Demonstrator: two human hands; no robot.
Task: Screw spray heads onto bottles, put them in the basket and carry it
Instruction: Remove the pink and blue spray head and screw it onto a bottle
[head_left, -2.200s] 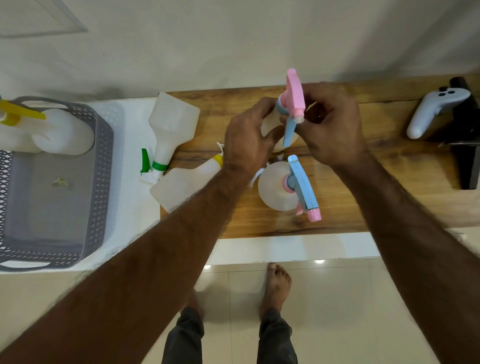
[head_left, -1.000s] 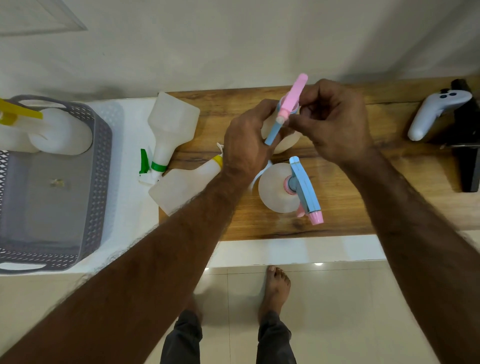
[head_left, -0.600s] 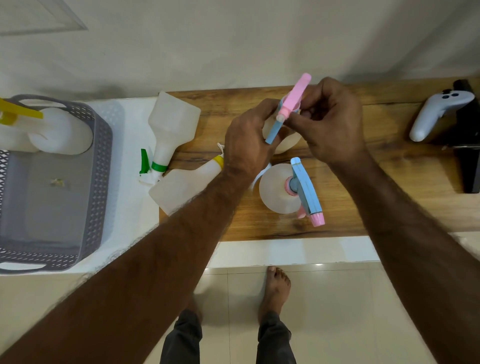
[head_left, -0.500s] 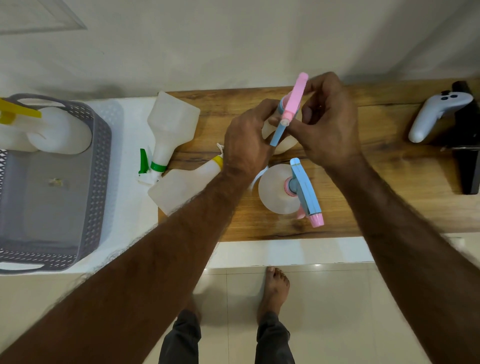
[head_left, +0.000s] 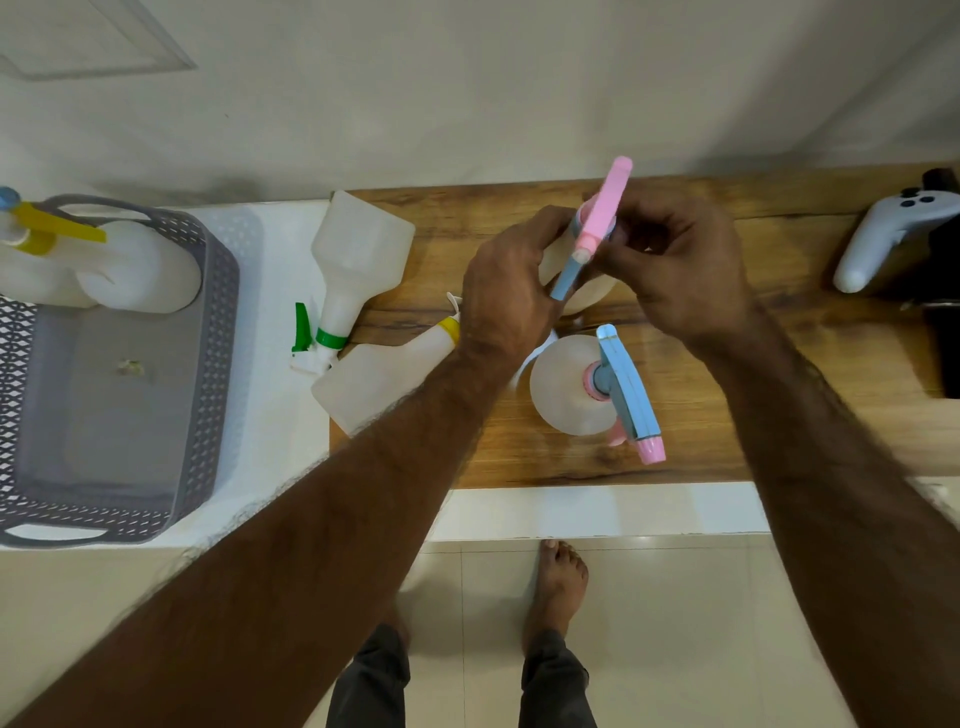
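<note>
Over the wooden board (head_left: 779, 332), my left hand (head_left: 509, 291) grips a white bottle (head_left: 587, 291) that it mostly hides. My right hand (head_left: 675, 270) pinches the pink and blue spray head (head_left: 597, 223) sitting on top of that bottle. Just in front stands a second white bottle (head_left: 561, 395) with a blue and pink head fitted. Two bottles lie on their sides to the left, one with a green collar (head_left: 358, 260) and one with a yellow collar (head_left: 384, 379). The grey basket (head_left: 218, 322) at far left holds two white bottles, one with a yellow head (head_left: 135, 265).
A white game controller (head_left: 883, 234) rests beside a black object (head_left: 945, 291) at the board's right end. The board lies on a white counter (head_left: 571, 509) against a pale wall. Below the counter edge are my bare feet on a tiled floor.
The pink spray head has turned back and forth in my right hand's fingers atop the bottle, and now points up and away. My left hand has stayed on the bottle.
</note>
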